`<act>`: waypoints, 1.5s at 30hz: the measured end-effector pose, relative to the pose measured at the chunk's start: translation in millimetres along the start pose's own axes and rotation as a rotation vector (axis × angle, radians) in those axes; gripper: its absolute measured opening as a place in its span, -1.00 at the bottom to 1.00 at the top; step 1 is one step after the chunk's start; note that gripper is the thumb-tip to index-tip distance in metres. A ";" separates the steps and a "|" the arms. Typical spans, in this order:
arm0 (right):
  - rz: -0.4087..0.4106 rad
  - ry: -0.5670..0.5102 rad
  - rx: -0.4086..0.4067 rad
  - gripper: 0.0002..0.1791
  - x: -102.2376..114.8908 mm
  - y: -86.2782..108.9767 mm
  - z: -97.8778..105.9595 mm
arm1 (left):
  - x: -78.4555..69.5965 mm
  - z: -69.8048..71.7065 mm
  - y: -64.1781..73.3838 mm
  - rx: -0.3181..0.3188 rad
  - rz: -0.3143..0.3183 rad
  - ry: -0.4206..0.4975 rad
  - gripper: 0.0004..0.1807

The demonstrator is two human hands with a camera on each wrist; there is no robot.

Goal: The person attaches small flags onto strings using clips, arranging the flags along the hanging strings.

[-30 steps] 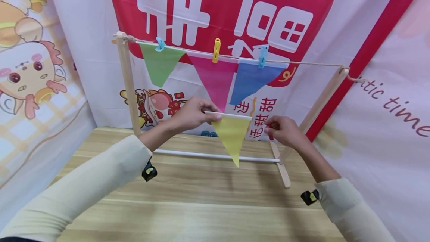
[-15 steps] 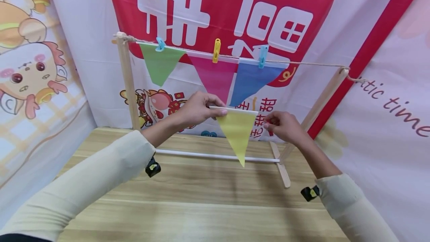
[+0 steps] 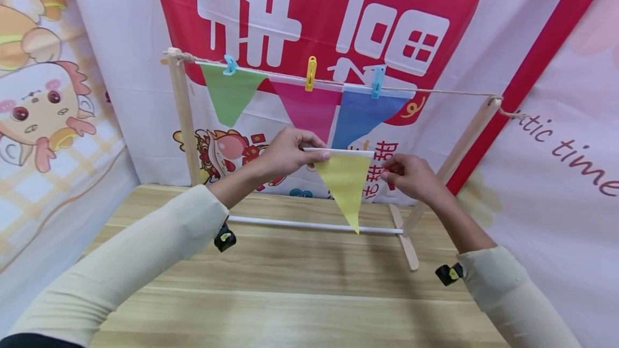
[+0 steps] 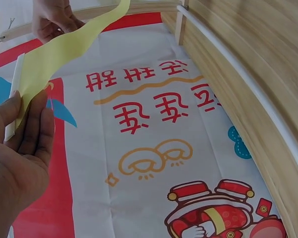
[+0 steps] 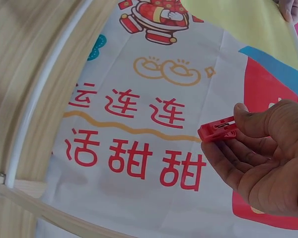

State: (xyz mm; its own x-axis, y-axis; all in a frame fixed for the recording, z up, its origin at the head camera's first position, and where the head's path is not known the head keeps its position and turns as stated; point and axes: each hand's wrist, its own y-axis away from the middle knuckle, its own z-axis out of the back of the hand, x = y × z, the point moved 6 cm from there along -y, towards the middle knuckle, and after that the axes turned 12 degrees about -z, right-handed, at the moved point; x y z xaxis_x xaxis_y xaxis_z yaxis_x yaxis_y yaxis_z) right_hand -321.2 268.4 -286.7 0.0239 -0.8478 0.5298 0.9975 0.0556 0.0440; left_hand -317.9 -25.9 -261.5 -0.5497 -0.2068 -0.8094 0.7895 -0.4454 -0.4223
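Observation:
My left hand (image 3: 293, 152) pinches a yellow triangular pennant (image 3: 344, 179) by the left end of its white top edge, and its point hangs down. To its right, my right hand (image 3: 411, 176) holds a red clothespin (image 5: 217, 130) between thumb and fingers, seen best in the right wrist view. Above both hands a twine line (image 3: 450, 91) carries a green pennant (image 3: 233, 93), a pink pennant (image 3: 309, 101) and a blue pennant (image 3: 367, 114). A light blue clothespin (image 3: 230, 65), a yellow clothespin (image 3: 311, 73) and another light blue clothespin (image 3: 378, 81) clip them there.
Wooden posts, one left (image 3: 184, 117) and one right (image 3: 466, 138), hold the twine. A white rod (image 3: 309, 223) runs low between them, above the wooden table (image 3: 271, 310). Behind stands a red and white printed cloth (image 3: 319, 20); printed cloths also hang at both sides.
My left hand has moved up and to the right with the yellow pennant, nearer the blue one. The right hand has risen slightly with the red clothespin.

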 end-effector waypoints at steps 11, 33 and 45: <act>-0.005 0.001 -0.023 -0.50 8.9 5.7 18.8 | -9.4 0.7 -5.1 -0.021 -0.014 0.033 -0.73; 0.005 -0.066 -0.099 -0.42 20.0 11.2 55.5 | -28.0 8.2 -29.2 -0.024 -0.069 0.039 -0.72; 0.012 -0.093 -0.175 -0.43 28.4 22.1 78.1 | -27.5 5.2 -36.2 -0.116 -0.048 0.070 -0.74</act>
State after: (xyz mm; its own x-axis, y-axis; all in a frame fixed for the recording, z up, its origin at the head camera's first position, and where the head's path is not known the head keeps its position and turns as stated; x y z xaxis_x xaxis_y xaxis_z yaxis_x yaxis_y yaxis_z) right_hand -303.7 286.7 -204.5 0.0381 -0.7949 0.6056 0.9937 -0.0336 -0.1067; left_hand -332.8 -8.6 -221.9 -0.5702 -0.1245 -0.8120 0.7912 -0.3491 -0.5021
